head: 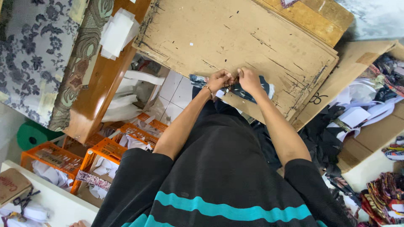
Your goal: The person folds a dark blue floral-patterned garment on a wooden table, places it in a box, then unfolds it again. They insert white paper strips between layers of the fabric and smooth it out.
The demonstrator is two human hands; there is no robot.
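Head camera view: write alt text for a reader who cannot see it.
A person's left hand and right hand meet over a dark patterned fabric piece at the edge of a worn cardboard board. Orange crates with white material stand at left; colourful fabric scraps lie at right.

Orange crates (105,151), white paper stack (118,32), patterned cloth (33,54), cardboard box (11,184)

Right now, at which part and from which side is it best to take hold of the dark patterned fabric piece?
Probably the free right end of the dark patterned fabric piece, pinched from the right: it lies flat on the worn board, while left hand and right hand cover its middle.
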